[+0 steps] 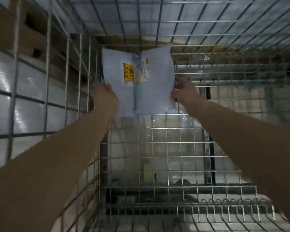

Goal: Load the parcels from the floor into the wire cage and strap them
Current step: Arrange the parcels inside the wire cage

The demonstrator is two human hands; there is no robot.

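Several cardboard boxes (5, 30) were stacked beyond the left wall of the wire cage (47, 64), left hand (105, 94) gripped the left edge of a pale plastic parcel (151, 91) held up against the cage's back mesh, yellow-and-red label (129, 72) showed on its face, right hand (185, 92) gripped its right edge.

Grey poly parcel (153, 91) w/ labels, upright inside wire cage (157, 142)
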